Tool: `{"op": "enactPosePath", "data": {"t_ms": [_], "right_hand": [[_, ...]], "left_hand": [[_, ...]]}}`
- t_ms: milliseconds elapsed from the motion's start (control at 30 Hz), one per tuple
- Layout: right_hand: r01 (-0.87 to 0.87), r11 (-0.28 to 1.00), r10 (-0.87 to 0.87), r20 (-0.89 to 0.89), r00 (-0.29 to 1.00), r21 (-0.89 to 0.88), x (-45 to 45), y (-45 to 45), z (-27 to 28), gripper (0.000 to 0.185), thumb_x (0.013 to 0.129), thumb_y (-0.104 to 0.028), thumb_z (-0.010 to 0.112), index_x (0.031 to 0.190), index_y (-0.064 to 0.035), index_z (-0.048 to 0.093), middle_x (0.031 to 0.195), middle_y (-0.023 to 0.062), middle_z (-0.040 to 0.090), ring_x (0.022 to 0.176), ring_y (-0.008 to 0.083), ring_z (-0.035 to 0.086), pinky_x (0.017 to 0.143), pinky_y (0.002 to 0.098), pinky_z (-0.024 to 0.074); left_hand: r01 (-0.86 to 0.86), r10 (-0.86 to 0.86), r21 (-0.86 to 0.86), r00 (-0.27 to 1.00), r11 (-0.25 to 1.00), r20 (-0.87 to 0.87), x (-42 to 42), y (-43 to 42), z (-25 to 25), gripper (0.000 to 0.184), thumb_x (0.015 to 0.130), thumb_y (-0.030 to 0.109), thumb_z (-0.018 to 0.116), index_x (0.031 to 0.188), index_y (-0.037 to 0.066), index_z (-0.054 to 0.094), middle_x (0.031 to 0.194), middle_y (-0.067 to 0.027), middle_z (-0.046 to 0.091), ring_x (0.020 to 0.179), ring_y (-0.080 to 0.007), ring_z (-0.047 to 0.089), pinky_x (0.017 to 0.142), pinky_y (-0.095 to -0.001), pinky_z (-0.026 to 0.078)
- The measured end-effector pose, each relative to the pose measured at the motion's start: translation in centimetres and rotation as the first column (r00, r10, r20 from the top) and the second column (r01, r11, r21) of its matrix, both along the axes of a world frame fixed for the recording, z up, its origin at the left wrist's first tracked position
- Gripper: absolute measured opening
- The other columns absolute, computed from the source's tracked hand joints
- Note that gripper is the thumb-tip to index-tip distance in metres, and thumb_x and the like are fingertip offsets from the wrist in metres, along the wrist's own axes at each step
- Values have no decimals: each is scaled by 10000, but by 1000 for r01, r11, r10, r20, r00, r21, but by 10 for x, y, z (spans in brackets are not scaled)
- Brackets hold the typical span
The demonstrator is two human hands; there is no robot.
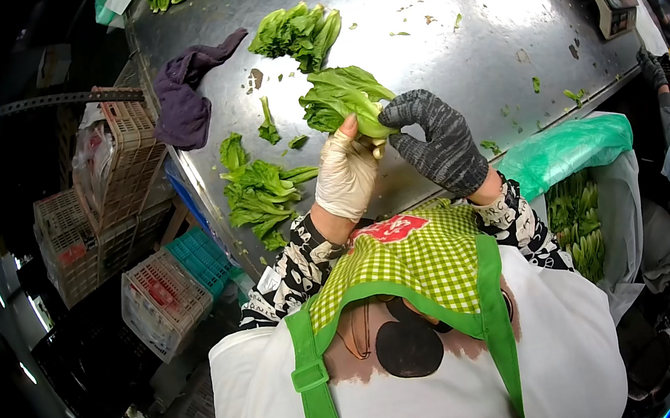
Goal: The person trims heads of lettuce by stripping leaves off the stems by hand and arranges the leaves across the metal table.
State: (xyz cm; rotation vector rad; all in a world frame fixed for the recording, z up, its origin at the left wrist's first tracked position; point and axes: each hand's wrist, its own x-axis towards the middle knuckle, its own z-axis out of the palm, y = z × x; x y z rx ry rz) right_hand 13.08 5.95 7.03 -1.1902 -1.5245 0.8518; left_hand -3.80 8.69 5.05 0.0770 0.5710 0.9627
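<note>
A bunch of green leafy lettuce (340,96) is held over the metal table, its pale stem end toward me. My left hand (345,168), in a whitish glove with the thumb tip bare, is wrapped round the stem end from below. My right hand (440,142), in a dark grey knitted glove, pinches the same bunch at the right of its base, thumb and forefinger touching it. Another leafy bunch (298,35) lies just beyond. Loose leaves (257,192) are piled to the left of my left hand, with a small leaf piece (267,123) above them.
A purple cloth (183,99) lies at the metal table's (404,9) left edge. Crates (162,298) stand at the left. A scale (610,9) bears greens at the far right. A lined crate of greens (577,226) is right of me. A co-worker's gloved hand (651,70) shows at the right.
</note>
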Motion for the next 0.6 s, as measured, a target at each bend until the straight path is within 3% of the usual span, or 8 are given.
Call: {"op": "enactPosePath", "data": {"t_ms": [33,100,200,300,400,500,600], "right_hand": [[17,997,-22,-60,998,-80,-1,0,1,301,759,86,634,1044,-13,636,1015,114,642,950,207,621,856,322,495],[37,970,-80,-173,982,-241,-2,-1,3,272,767,65,614,1023,-18,653,986,124,654,916,212,636,821,324,508],[40,933,-180,-368,912,-357,0,-1,-2,229,819,31,584,1034,-10,651,963,127,665,900,187,639,807,306,509],[95,905,-176,-161,971,-415,-1,1,5,199,848,-30,596,1038,-4,650,946,144,665,875,222,649,794,325,508],[51,971,-25,114,993,-234,-2,1,7,197,867,-106,605,1022,7,647,932,162,653,842,276,636,767,368,504],[41,999,-34,373,927,-11,-3,-1,0,180,875,-56,582,1027,15,646,867,144,634,773,276,616,742,363,505],[134,989,-115,234,965,-68,-9,-3,-20,194,855,-58,596,1032,12,634,899,164,621,779,320,604,744,377,504]], "left_hand": [[-1,2,12,998,1000,-69,0,1,-4,351,919,199,595,1199,1,520,1104,-135,623,907,-236,616,714,-316,487],[15,-14,30,999,999,-48,-3,1,-3,343,925,182,582,1210,3,519,1132,-140,618,916,-239,624,718,-311,498],[18,-14,52,996,998,-84,-2,0,0,338,921,173,585,1210,8,522,1143,-137,620,911,-235,633,722,-312,509],[9,-2,51,992,999,-129,3,-2,9,320,894,163,628,1169,19,553,1074,-113,642,864,-202,627,697,-305,498],[35,-17,98,983,995,-181,4,-7,5,316,848,147,694,1124,42,582,1019,-61,654,817,-145,614,651,-267,474],[37,1,114,947,993,-320,9,-10,4,308,790,77,748,1067,55,613,966,-17,655,808,-110,605,667,-245,468],[2,28,73,910,997,-413,16,-12,5,219,806,55,724,1008,42,640,933,-26,659,784,-112,594,671,-249,461]]}}
